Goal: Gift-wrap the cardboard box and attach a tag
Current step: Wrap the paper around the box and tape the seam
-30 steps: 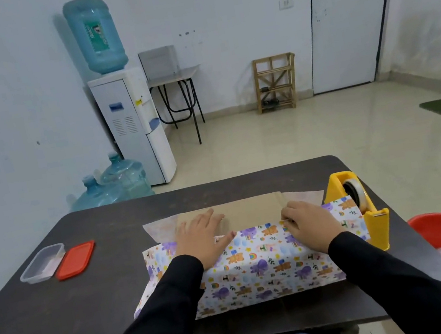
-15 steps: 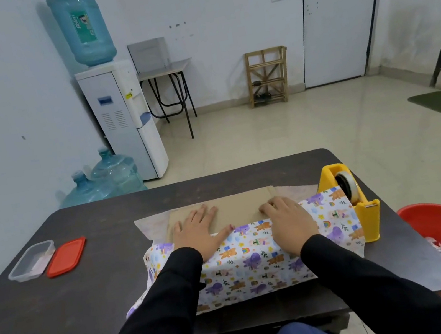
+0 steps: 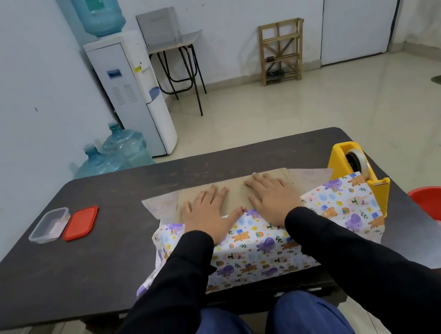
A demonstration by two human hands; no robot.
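Two dark sleeves reach forward from the near edge of the tabletop (image 3: 83, 262). They cross the printed wrapping paper (image 3: 259, 247), whose near flap is drawn up the front of the cardboard box (image 3: 237, 193) and just onto its top.

The left hand (image 3: 209, 212) lies flat with its fingers spread. The palm rests on the bare cardboard and the thumb stretches along the edge of the paper. The right hand (image 3: 273, 200) lies flat just beside it, fingers straight and pointing away. Neither hand grips anything; both press down.

A second ago the right hand sat further right, at the paper's edge, with its fingers more bent. It has since slid inward, so the two hands now lie side by side near the middle of the box. This looks like smoothing and pinning the near flap, so the first fold seems seated but not yet fixed.

Beyond the fingers the far half of the box top is uncovered. The far flap lies flat on the tabletop behind it, pale underside up. It will likely have to come over next.

The yellow tape dispenser (image 3: 360, 172) stands just right of the box, touching the paper. A clear plastic container (image 3: 48, 226) and its red lid (image 3: 81, 222) sit well apart to the left. No tag can be made out.
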